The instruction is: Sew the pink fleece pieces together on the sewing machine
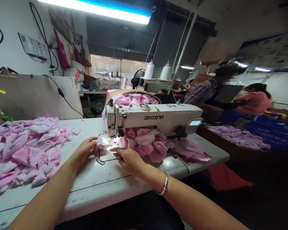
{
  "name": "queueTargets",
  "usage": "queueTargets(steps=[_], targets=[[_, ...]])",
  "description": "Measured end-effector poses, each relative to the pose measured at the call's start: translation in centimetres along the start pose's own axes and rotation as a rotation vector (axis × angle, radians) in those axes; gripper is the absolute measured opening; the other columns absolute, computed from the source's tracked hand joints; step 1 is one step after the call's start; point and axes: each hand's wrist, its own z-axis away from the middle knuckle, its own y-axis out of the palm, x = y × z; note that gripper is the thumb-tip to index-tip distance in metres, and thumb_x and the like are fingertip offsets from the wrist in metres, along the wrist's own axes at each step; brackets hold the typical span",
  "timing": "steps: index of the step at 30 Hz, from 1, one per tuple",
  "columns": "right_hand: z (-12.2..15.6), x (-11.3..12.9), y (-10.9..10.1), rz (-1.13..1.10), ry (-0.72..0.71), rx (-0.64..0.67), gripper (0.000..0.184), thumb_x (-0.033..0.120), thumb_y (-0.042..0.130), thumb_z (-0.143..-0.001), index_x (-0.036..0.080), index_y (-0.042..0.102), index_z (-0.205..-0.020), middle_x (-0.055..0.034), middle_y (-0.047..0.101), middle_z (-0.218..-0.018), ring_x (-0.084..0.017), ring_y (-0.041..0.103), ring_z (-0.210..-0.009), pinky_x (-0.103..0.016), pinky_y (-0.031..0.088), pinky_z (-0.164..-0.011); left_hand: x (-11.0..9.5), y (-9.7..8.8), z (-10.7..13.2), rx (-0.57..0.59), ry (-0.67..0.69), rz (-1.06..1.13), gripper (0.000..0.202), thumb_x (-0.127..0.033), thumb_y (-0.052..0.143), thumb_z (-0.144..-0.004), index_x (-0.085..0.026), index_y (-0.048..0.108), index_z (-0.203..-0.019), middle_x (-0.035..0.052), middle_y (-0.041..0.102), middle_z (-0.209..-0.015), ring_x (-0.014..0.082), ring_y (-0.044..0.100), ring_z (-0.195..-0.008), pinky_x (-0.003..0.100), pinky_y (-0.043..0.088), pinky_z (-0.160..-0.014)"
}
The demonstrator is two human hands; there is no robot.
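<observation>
A white ZOJE sewing machine [156,118] stands on the white table [105,185]. Under its needle lies a small pink fabric piece [103,142], lit by the machine's lamp. My left hand [84,150] pinches the left edge of that piece, fingers closed on it. My right hand [128,159], with a silver bangle on the wrist, rests on the table just right of the needle, fingers pressed flat on the fabric's near edge. Sewn pink pieces [153,143] are heaped under the machine arm behind the needle.
A big pile of pink fabric pieces [26,150] covers the table's left side. A basket of pink pieces [134,97] sits behind the machine, with two thread cones [149,70] above. Two people work at the right beside a blue crate [276,131] and more pink fabric [240,137].
</observation>
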Motion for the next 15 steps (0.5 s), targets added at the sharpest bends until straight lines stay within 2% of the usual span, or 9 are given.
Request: queueTargets(steps=[3,5,8,11,15], targets=[[-1.4,0.4,0.6,0.167,0.018,-0.026,0.049,0.027,0.041,-0.092,0.024,0.037,-0.141,-0.0073,0.07,-0.105,-0.021,0.065,-0.089,-0.03,0.044,-0.072,-0.2,0.3,0.3,0.061,-0.034,0.048,0.044,-0.026,0.066,-0.063,-0.016,0.055,-0.105,0.0028,0.062,-0.076,0.0104,0.055,-0.056,0.021,0.039,-0.05],[-2.3,0.5,1.2,0.232,0.022,-0.02,0.053,0.033,0.043,-0.092,0.024,0.032,-0.143,-0.0079,0.069,-0.104,-0.024,0.065,-0.086,-0.033,0.044,-0.07,-0.3,0.4,0.5,0.094,-0.054,0.065,0.045,-0.025,0.066,-0.063,-0.017,0.054,-0.106,0.0016,0.06,-0.074,0.0092,0.052,-0.053,0.02,0.037,-0.048],[-3.6,0.4,1.9,0.255,0.044,0.004,0.045,0.033,0.043,-0.091,0.023,0.043,-0.135,-0.0078,0.07,-0.104,-0.025,0.065,-0.084,-0.034,0.043,-0.07,-0.4,0.7,0.7,0.131,-0.07,0.063,0.045,-0.028,0.067,-0.065,-0.018,0.054,-0.107,0.0035,0.062,-0.078,0.0099,0.053,-0.053,0.02,0.037,-0.047],[-4.5,-0.1,2.0,0.232,0.068,0.026,0.03,0.027,0.044,-0.088,0.021,0.058,-0.114,-0.0072,0.071,-0.094,-0.023,0.065,-0.083,-0.032,0.041,-0.069,-0.5,1.0,1.0,0.155,-0.063,0.026,0.043,-0.035,0.067,-0.069,-0.018,0.055,-0.107,0.0069,0.065,-0.086,0.0126,0.057,-0.059,0.021,0.036,-0.047],[-5.2,-0.8,1.5,0.177,0.111,0.022,0.024,0.029,0.047,-0.088,0.022,0.061,-0.105,-0.0049,0.071,-0.09,-0.02,0.064,-0.079,-0.028,0.037,-0.064,-1.1,1.5,1.6,0.185,-0.016,-0.057,0.043,-0.042,0.068,-0.075,-0.019,0.058,-0.11,0.0079,0.068,-0.093,0.0164,0.062,-0.073,0.021,0.036,-0.05]])
